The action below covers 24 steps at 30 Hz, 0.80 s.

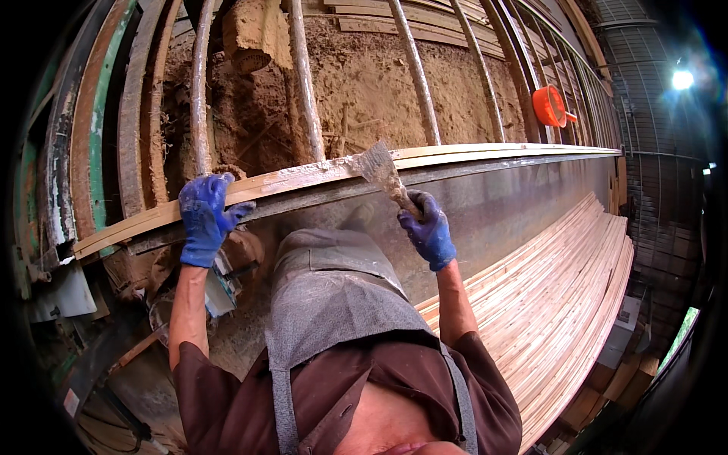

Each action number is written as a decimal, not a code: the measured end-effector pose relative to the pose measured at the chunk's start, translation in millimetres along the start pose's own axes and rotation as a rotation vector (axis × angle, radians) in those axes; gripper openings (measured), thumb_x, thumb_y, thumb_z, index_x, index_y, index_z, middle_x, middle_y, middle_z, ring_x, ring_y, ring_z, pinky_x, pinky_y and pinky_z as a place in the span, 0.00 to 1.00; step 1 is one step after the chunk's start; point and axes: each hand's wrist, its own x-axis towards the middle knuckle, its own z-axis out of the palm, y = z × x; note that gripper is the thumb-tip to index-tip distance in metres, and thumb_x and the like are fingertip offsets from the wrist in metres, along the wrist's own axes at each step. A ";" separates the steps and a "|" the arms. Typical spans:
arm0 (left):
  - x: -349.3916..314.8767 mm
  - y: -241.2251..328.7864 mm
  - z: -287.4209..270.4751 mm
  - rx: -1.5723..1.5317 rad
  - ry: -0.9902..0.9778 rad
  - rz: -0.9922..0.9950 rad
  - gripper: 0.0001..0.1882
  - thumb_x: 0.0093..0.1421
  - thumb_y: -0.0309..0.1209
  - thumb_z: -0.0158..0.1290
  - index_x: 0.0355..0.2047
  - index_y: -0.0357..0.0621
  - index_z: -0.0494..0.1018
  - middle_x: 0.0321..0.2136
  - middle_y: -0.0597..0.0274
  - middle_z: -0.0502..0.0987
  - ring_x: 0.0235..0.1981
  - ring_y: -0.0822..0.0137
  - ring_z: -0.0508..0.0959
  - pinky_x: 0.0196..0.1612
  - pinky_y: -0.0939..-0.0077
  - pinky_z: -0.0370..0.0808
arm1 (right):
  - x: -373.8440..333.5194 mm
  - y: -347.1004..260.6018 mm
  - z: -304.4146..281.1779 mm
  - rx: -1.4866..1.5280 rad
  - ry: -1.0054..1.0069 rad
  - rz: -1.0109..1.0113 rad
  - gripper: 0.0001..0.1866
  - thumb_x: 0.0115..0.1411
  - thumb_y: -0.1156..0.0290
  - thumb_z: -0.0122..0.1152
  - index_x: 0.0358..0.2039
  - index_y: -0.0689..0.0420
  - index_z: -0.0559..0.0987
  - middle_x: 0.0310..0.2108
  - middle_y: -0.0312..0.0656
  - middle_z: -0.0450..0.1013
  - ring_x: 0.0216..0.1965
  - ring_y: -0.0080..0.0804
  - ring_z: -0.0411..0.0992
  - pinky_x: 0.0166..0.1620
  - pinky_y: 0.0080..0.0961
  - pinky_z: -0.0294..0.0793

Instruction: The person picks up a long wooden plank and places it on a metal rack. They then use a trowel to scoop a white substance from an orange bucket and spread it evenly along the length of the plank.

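My left hand, in a blue glove, is closed over the near side of a long pale wooden strip, its thumb pointing right along the edge. White paste is smeared on the strip's upper face near that hand. In my right hand, also gloved in blue, is the handle of a putty knife crusted with pale residue. Its broad blade points up and left, at the strip's edge; whether it touches cannot be told. The strip lies alongside another one across several metal bars.
Worn metal bars run away from me over sawdust-covered ground. An orange container sits on the far right of the rack. Behind me to the right lies a large stack of wooden strips. Machinery parts stand at the left.
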 end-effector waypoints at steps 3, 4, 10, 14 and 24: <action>1.8 1.7 -1.8 0.000 0.024 0.012 0.37 0.49 0.63 0.64 0.48 0.47 0.76 0.39 0.57 0.78 0.43 0.50 0.77 0.50 0.50 0.71 | 2.4 5.1 -9.5 -0.063 0.033 0.064 0.21 0.59 0.69 0.69 0.53 0.59 0.78 0.39 0.47 0.81 0.39 0.33 0.80 0.44 0.32 0.80; -0.1 0.9 -0.2 0.002 0.002 -0.004 0.38 0.50 0.64 0.63 0.49 0.47 0.76 0.40 0.56 0.78 0.45 0.49 0.77 0.52 0.50 0.71 | 3.6 6.9 -15.8 -0.090 0.054 0.080 0.21 0.59 0.70 0.69 0.53 0.59 0.78 0.39 0.47 0.81 0.39 0.34 0.80 0.43 0.33 0.80; -2.6 -0.8 3.0 0.009 -0.001 -0.010 0.39 0.51 0.66 0.62 0.49 0.47 0.77 0.40 0.55 0.79 0.45 0.48 0.78 0.53 0.50 0.71 | 0.6 -3.4 -33.2 0.260 0.074 0.192 0.18 0.63 0.73 0.66 0.52 0.64 0.77 0.36 0.35 0.76 0.32 0.17 0.72 0.36 0.20 0.77; -1.5 -0.9 2.8 0.003 0.004 -0.003 0.39 0.51 0.67 0.61 0.48 0.46 0.77 0.39 0.55 0.79 0.44 0.49 0.78 0.52 0.50 0.72 | 4.1 -13.1 -26.7 0.330 0.038 0.237 0.18 0.64 0.72 0.66 0.53 0.63 0.77 0.36 0.36 0.76 0.32 0.18 0.72 0.36 0.20 0.77; 0.4 0.7 -0.1 0.009 0.033 0.013 0.37 0.51 0.64 0.63 0.48 0.46 0.77 0.39 0.55 0.79 0.44 0.48 0.78 0.51 0.50 0.72 | -5.8 27.7 7.2 0.335 0.069 0.240 0.20 0.64 0.68 0.67 0.53 0.62 0.77 0.36 0.36 0.77 0.31 0.18 0.73 0.33 0.20 0.76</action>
